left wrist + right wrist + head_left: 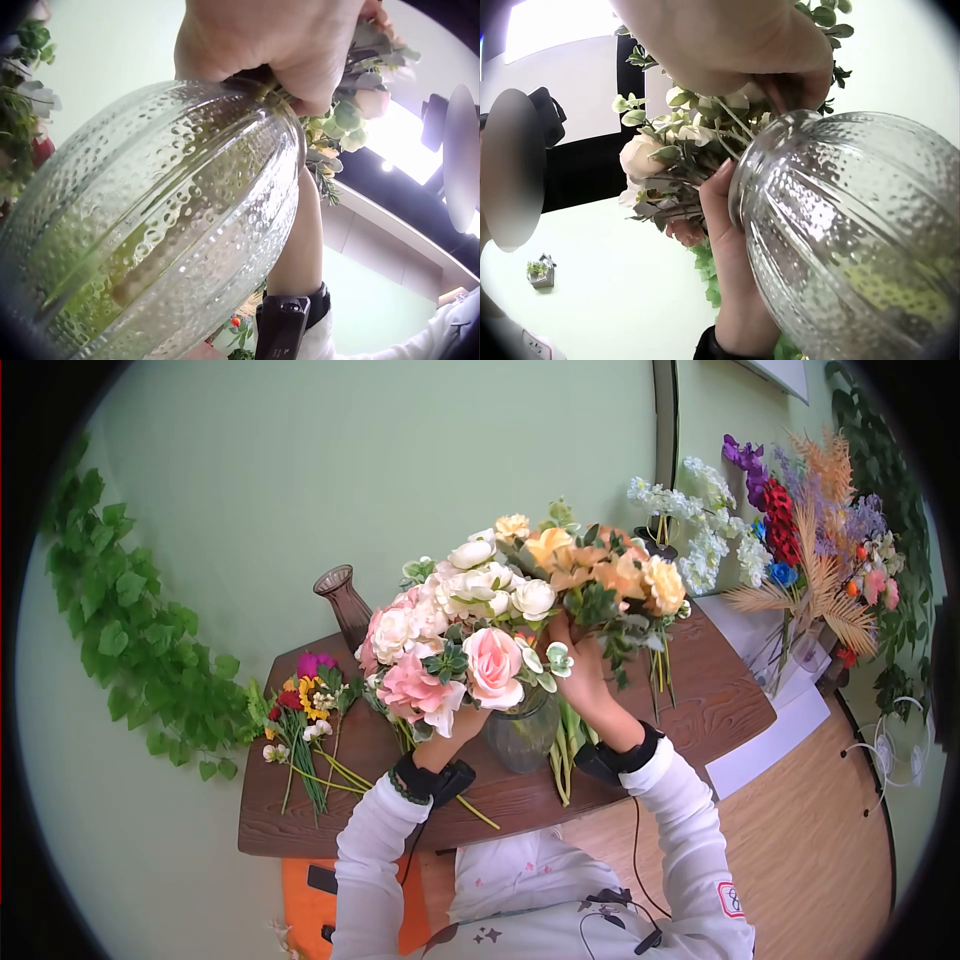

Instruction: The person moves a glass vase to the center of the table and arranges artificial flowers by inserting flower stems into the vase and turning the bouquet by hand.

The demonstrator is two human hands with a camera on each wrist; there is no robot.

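A ribbed, dimpled glass vase stands on the table beneath a bouquet of white, pink and peach artificial flowers. My left hand is under the pink blooms; in the left wrist view, its curled fingers grip stems right at the vase rim. Its thumb lies beside the neck in the right wrist view. My right hand reaches below the peach flowers, its fingers curled round flower stems at the vase mouth. Blooms and hands partly hide the stems. Yellow-green shows through the vase glass.
On the wooden table, loose flowers lie at left beside a tall tinted vase. Green stems lie just right of the glass vase. White blossoms and a mixed arrangement stand at right. Vines hang at left.
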